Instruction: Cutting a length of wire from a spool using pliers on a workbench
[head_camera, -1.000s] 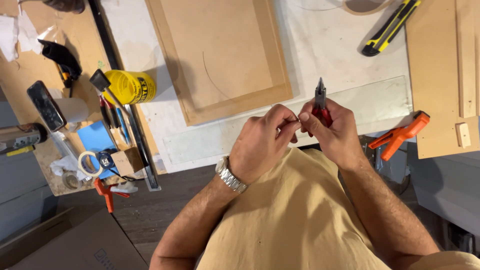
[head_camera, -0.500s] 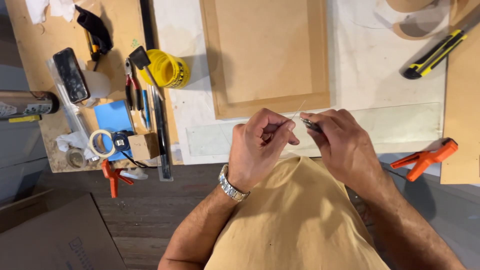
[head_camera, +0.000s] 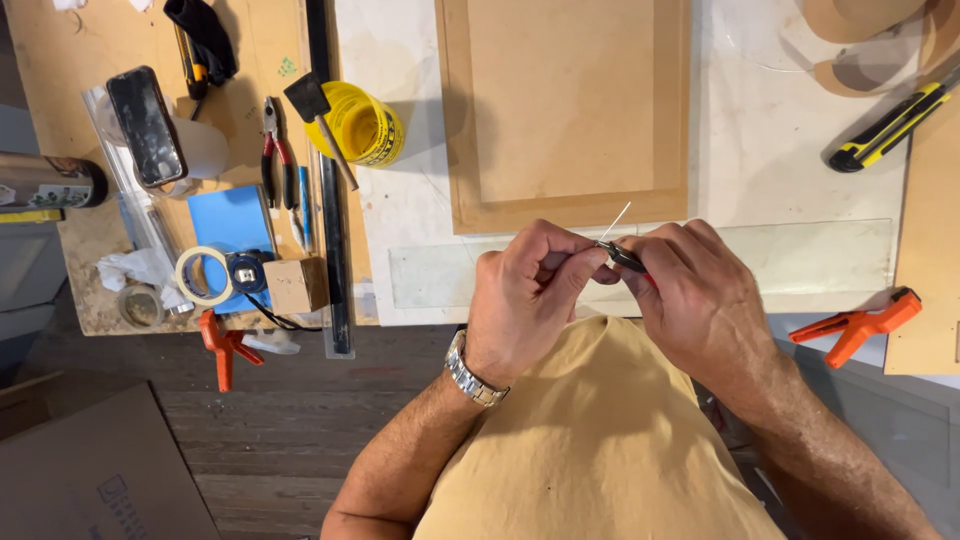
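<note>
Floorboards of dark wood run under you, with a cardboard box (head_camera: 95, 470) at the far left. Above it a plywood board (head_camera: 85, 40) carries clutter: a dark phone (head_camera: 146, 125), a blue pad (head_camera: 232, 222), a tape roll (head_camera: 204, 275), a small brown box (head_camera: 296, 285). A yellow tub (head_camera: 362, 125) with dark print lies on its side by the white tabletop (head_camera: 400, 215), which bears a brown panel (head_camera: 565, 110). Your left hand (head_camera: 525, 300) pinches one end of a thin white wire (head_camera: 617, 220); your right hand (head_camera: 700, 300) closes round small pliers (head_camera: 625, 258) gripping it, over the table's near edge. An orange clamp (head_camera: 860, 325) and yellow knife (head_camera: 888, 127) sit right.
</note>
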